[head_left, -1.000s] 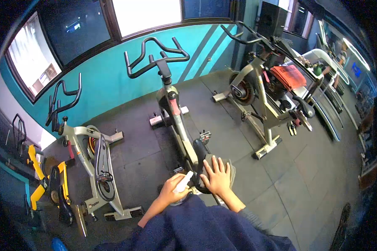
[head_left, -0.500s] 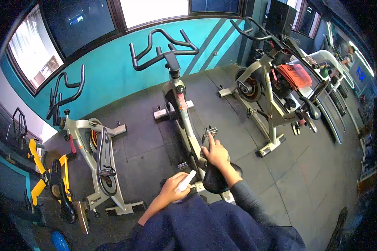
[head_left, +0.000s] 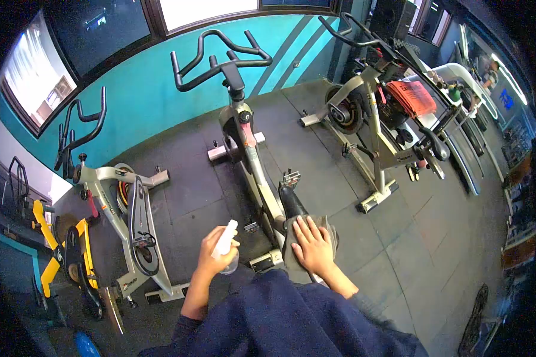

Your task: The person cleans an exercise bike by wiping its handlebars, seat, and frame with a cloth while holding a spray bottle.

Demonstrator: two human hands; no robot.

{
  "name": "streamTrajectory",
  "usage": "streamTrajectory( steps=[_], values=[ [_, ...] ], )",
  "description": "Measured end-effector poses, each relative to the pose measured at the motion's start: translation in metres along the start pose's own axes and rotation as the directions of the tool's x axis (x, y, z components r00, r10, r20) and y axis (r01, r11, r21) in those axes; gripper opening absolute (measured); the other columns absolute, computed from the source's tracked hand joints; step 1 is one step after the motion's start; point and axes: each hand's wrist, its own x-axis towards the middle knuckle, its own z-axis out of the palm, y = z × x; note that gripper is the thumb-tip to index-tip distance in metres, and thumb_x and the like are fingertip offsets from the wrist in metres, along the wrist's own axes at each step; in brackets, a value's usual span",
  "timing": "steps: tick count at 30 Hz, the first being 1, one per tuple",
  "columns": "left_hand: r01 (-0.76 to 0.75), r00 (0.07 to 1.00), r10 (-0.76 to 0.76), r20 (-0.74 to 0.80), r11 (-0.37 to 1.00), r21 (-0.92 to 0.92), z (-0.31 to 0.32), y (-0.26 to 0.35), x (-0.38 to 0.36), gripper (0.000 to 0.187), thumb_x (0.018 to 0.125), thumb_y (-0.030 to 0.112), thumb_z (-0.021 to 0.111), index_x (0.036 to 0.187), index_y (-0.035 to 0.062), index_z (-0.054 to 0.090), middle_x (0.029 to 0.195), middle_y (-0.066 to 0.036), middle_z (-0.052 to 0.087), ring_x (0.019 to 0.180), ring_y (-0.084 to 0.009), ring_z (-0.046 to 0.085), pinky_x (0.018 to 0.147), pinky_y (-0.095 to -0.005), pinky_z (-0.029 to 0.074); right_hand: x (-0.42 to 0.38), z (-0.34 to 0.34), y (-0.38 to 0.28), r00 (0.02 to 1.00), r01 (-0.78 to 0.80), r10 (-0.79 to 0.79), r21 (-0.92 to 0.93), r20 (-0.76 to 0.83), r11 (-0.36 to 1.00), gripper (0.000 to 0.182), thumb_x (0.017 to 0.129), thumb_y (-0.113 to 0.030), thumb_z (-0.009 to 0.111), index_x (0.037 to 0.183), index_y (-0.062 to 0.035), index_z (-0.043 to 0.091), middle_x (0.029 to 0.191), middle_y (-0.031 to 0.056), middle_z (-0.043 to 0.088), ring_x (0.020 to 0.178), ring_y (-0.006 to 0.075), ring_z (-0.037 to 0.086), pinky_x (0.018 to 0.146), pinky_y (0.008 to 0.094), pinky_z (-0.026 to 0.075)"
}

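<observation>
My left hand [head_left: 211, 254] is wrapped around a spray bottle with a white nozzle [head_left: 225, 239] and a clear body, held upright left of the middle exercise bike [head_left: 261, 181]. My right hand [head_left: 313, 247] lies flat, fingers stretched, on a grey cloth [head_left: 293, 253]. That cloth covers the wide rear of the bike's black saddle [head_left: 292, 202], whose narrow nose shows ahead of my fingertips.
A second spin bike [head_left: 122, 208] stands to the left, with a yellow-framed bike [head_left: 47, 250] beyond it. On the right is another bike [head_left: 372, 131], near an orange cloth [head_left: 412, 97]. Behind runs a teal wall [head_left: 143, 107].
My right hand has slid back from the saddle's nose to its wide rear, and the grey cloth now shows spread beneath it. My left hand has moved left and turned the bottle more upright.
</observation>
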Motion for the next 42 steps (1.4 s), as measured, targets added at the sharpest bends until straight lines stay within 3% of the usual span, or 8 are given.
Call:
streamTrajectory(
  steps=[3, 8, 15, 21, 30, 36, 41, 42],
  values=[
    [-0.010, 0.999, 0.012, -0.046, 0.999, 0.044, -0.003, -0.001, -0.003, 0.029, 0.067, 0.001, 0.065, 0.095, -0.0009, 0.064, 0.089, -0.011, 0.065, 0.072, -0.0224, 0.068, 0.066, -0.0330, 0.054, 0.045, 0.009, -0.001, 0.999, -0.038, 0.039, -0.118, 0.006, 0.992, 0.066, 0.092, -0.043, 0.045, 0.148, -0.0130, 0.030, 0.155, 0.0046, 0.026, 0.142, 0.0275, 0.023, 0.111, 0.0512, 0.024],
    [0.050, 0.996, -0.050, -0.076, 0.999, -0.006, 0.002, -0.001, -0.015, 0.028, 0.067, 0.000, 0.064, 0.095, -0.0012, 0.063, 0.088, -0.010, 0.065, 0.070, -0.0212, 0.068, 0.065, -0.0323, 0.055, 0.130, 0.038, 0.005, 0.973, -0.231, 0.228, 0.090, 0.045, 0.969, 0.076, 0.085, -0.047, 0.059, 0.144, -0.0081, 0.031, 0.146, 0.0133, 0.037, 0.123, 0.0360, 0.046, 0.088, 0.0484, 0.050],
    [0.031, 0.998, -0.033, -0.062, 0.999, -0.031, 0.007, 0.002, -0.026, 0.029, 0.069, -0.003, 0.063, 0.098, -0.0012, 0.062, 0.090, -0.010, 0.063, 0.072, -0.0184, 0.070, 0.065, -0.0294, 0.056, 0.137, 0.044, 0.043, 0.940, -0.334, 0.259, 0.452, 0.221, 0.827, 0.070, 0.086, -0.053, 0.053, 0.134, -0.0036, 0.043, 0.128, 0.0198, 0.054, 0.107, 0.0398, 0.058, 0.089, 0.0454, 0.047],
    [0.027, 0.999, -0.027, -0.022, 1.000, -0.003, 0.009, 0.007, -0.017, 0.029, 0.068, -0.003, 0.063, 0.097, -0.0009, 0.062, 0.090, -0.010, 0.063, 0.072, -0.0191, 0.070, 0.066, -0.0308, 0.056, 0.020, 0.018, 0.020, 0.988, -0.132, 0.124, -0.084, -0.090, 0.988, 0.071, 0.088, -0.047, 0.053, 0.144, -0.0074, 0.035, 0.140, 0.0178, 0.044, 0.128, 0.0343, 0.043, 0.105, 0.0492, 0.032],
    [0.027, 0.999, -0.028, -0.039, 0.999, -0.036, 0.021, 0.018, 0.000, 0.030, 0.065, 0.001, 0.065, 0.094, 0.0002, 0.063, 0.088, -0.011, 0.064, 0.073, -0.0232, 0.067, 0.066, -0.0333, 0.055, 0.010, 0.015, -0.004, 0.989, -0.148, 0.143, -0.150, -0.039, 0.978, 0.070, 0.088, -0.047, 0.049, 0.146, -0.0107, 0.034, 0.150, 0.0181, 0.030, 0.138, 0.0353, 0.028, 0.109, 0.0567, 0.020],
    [-0.022, 1.000, 0.022, 0.001, 0.999, -0.038, 0.033, 0.018, -0.002, 0.026, 0.069, 0.001, 0.064, 0.095, 0.0000, 0.063, 0.092, -0.011, 0.064, 0.073, -0.0211, 0.069, 0.066, -0.0334, 0.055, 0.111, 0.036, -0.005, 0.953, -0.301, 0.302, -0.061, 0.004, 0.952, 0.074, 0.087, -0.041, 0.057, 0.143, -0.0019, 0.030, 0.130, 0.0193, 0.046, 0.103, 0.0342, 0.055, 0.077, 0.0479, 0.050],
    [0.015, 0.993, 0.000, 0.117, 0.992, -0.125, 0.045, 0.021, -0.015, 0.028, 0.070, 0.007, 0.065, 0.097, 0.0000, 0.062, 0.097, -0.015, 0.063, 0.082, -0.0311, 0.065, 0.074, -0.0367, 0.054, 0.169, 0.048, 0.018, 0.953, -0.300, 0.285, 0.214, 0.099, 0.930, 0.039, 0.089, -0.039, 0.054, 0.107, -0.0047, 0.056, 0.102, 0.0196, 0.062, 0.089, 0.0371, 0.064, 0.076, 0.0481, 0.052],
    [-0.072, 0.982, 0.083, 0.169, 0.995, -0.073, 0.045, 0.022, -0.016, 0.032, 0.074, -0.003, 0.062, 0.106, -0.0043, 0.060, 0.100, -0.013, 0.062, 0.079, -0.0183, 0.069, 0.070, -0.0285, 0.055, 0.174, 0.047, 0.021, 0.943, -0.329, 0.307, 0.230, 0.129, 0.916, 0.035, 0.090, -0.039, 0.051, 0.100, -0.0055, 0.058, 0.099, 0.0189, 0.064, 0.093, 0.0369, 0.064, 0.080, 0.0480, 0.051]
  ],
)
